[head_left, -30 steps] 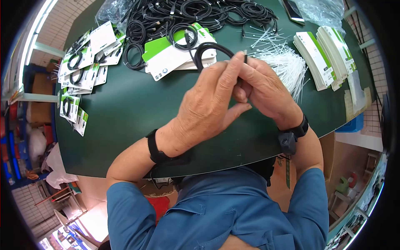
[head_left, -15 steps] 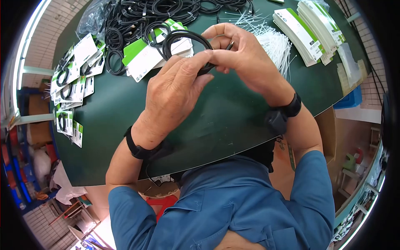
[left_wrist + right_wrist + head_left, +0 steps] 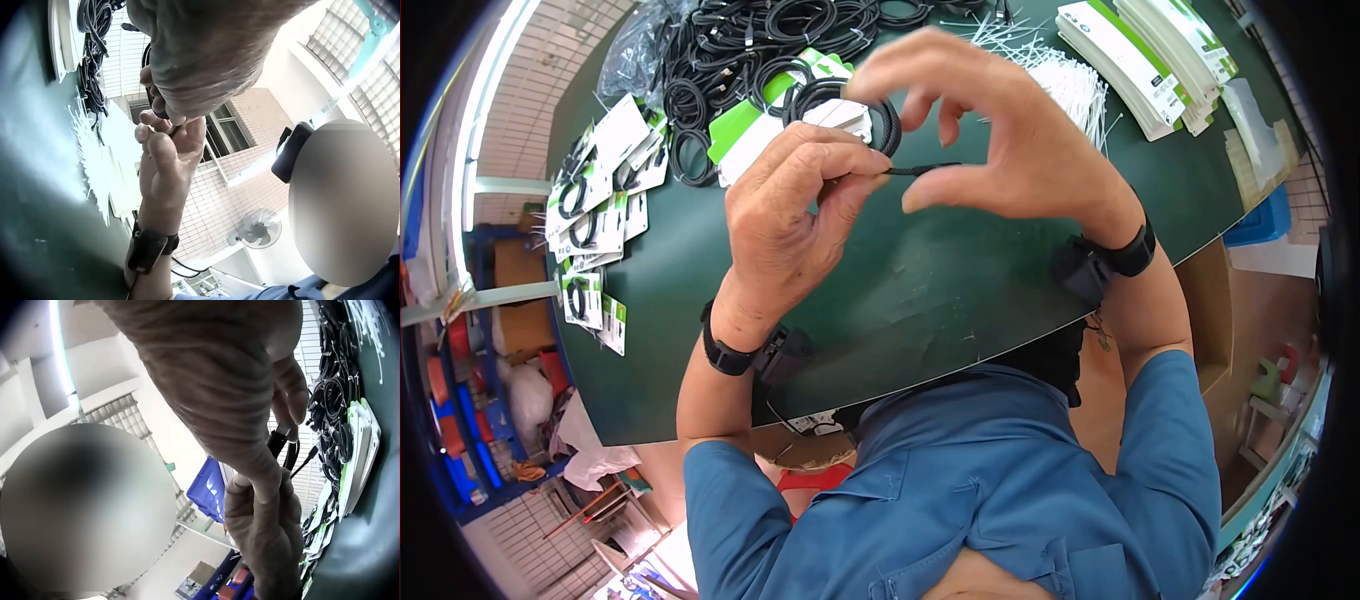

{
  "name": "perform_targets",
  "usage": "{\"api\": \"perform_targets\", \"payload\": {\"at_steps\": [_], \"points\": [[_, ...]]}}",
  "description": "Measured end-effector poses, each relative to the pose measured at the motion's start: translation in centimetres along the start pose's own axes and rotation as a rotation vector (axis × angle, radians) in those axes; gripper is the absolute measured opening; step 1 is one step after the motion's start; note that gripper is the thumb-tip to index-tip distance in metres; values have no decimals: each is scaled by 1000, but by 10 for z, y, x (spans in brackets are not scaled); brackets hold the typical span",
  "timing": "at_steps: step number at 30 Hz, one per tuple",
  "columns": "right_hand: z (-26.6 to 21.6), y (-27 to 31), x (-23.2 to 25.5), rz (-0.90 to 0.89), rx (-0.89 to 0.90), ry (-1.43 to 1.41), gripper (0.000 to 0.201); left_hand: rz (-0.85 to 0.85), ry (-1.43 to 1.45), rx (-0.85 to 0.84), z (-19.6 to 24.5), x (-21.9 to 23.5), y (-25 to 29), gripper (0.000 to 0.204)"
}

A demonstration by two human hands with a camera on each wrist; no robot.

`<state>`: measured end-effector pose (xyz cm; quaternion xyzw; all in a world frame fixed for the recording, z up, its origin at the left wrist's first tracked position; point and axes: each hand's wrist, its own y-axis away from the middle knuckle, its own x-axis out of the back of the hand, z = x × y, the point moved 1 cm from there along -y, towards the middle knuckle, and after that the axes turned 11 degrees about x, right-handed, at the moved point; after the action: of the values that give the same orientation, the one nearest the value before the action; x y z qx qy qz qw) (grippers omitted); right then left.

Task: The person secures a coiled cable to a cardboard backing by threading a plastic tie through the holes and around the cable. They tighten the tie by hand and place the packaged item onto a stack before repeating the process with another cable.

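My left hand (image 3: pixel 785 210) pinches a coiled black braided cable (image 3: pixel 891 130) between thumb and fingers. A short length of the cable sticks out to the right of those fingertips, toward my right hand (image 3: pixel 1025 130). The right hand is spread, its thumb well apart from the raised fingers, around that protruding length. In the right wrist view, a dark connector (image 3: pixel 275 442) shows between the two hands, close to the left fingertips. Part of the coil is hidden behind the left hand. From the left wrist, the right palm (image 3: pixel 169 181) faces the cable.
Behind the hands lie a heap of black cables (image 3: pixel 730 45) and white and green cards (image 3: pixel 745 150). White cable ties (image 3: pixel 1070 90) and stacked cards (image 3: pixel 1115 70) are at the back right. Cards with cables attached (image 3: pixel 590 220) pile up at the left edge.
The right hand was at the cable with its fingers bent close to the left hand; now it has let go and spread. The left hand keeps hold of the coil.
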<state>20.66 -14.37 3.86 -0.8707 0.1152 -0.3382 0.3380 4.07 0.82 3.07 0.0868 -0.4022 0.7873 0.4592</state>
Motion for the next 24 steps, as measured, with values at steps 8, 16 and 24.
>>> {"api": "perform_targets", "payload": {"at_steps": [8, 16, 24], "points": [[5, 5, -25, -136, 6, 235, 34, -108, -229, -301, 4, -4, -3, 30], [4, 4, -12, -353, -81, 174, 24, -268, -233, -313, 3, -2, -5, 34], [-11, -2, 17, -317, -165, -237, 30, -300, -255, -295, 17, 14, 0, 33]]}}
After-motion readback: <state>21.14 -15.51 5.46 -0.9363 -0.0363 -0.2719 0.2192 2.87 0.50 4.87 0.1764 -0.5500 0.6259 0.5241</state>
